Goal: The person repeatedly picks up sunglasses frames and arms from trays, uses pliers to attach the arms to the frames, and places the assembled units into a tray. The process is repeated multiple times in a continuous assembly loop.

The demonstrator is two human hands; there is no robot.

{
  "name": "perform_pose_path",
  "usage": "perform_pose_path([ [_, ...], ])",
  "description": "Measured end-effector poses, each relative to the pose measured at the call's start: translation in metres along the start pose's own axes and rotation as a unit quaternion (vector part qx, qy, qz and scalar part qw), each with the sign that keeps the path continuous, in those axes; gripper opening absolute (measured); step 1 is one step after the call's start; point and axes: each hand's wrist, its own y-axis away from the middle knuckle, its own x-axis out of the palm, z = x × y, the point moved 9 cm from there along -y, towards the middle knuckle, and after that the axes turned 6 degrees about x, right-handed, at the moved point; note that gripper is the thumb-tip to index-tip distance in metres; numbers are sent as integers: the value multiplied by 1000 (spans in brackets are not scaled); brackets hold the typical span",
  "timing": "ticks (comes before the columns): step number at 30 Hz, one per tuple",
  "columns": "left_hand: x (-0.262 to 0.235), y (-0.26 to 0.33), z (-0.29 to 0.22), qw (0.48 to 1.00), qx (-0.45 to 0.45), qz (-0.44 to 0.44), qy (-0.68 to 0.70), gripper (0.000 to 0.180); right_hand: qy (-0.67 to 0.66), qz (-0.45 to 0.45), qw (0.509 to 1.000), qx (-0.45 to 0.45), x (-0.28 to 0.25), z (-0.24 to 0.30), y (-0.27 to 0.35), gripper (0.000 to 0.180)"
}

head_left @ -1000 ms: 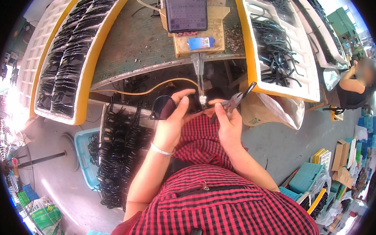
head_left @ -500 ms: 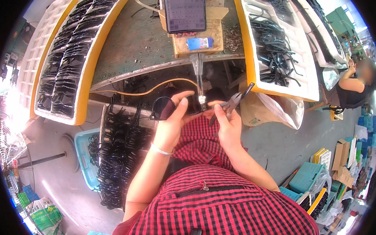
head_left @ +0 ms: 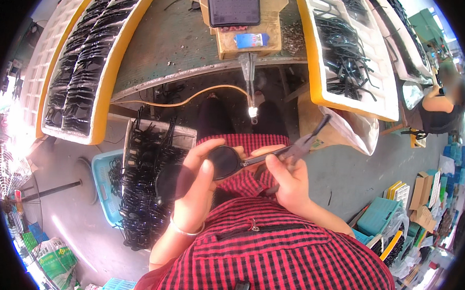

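My left hand (head_left: pixel 195 187) is closed round a pair of dark sunglasses (head_left: pixel 225 163), its thumb across the front between the two round lenses. A slim dark temple (head_left: pixel 256 159) runs from the hinge end of the right-hand lens toward my right hand (head_left: pixel 292 183). My right thumb and fingers pinch that temple and also keep hold of a pair of pliers (head_left: pixel 303 146), partly hidden and blurred. Beyond both hands, a small bright-lit metal tip (head_left: pixel 252 112) hangs below a grey bracket at the table edge.
Foam trays of dark glasses parts (head_left: pixel 82 81) and temples (head_left: pixel 345 62) stand left and right on the worktable (head_left: pixel 195 50). A tablet (head_left: pixel 233 7) leans behind a small blue box (head_left: pixel 251 40). More frames (head_left: pixel 141 203) are stacked low at my left. Another person (head_left: pixel 442 105) sits far right.
Both hands have come down and nearer my body, away from the lit metal tip. The sunglasses are now turned with the temple reaching into my right hand.
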Motion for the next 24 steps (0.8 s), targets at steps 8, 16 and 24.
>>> perform_pose_path([
  [8,23,-1,-37,996,25,23,78,47,-128,30,990,58,14,27,3,30],
  [16,20,-13,-16,991,-22,2,131,46,-150,0,986,78,10,26,4,30],
  [24,24,-19,-7,983,-33,30,177,52,-29,-13,998,-52,5,50,11,23],
])
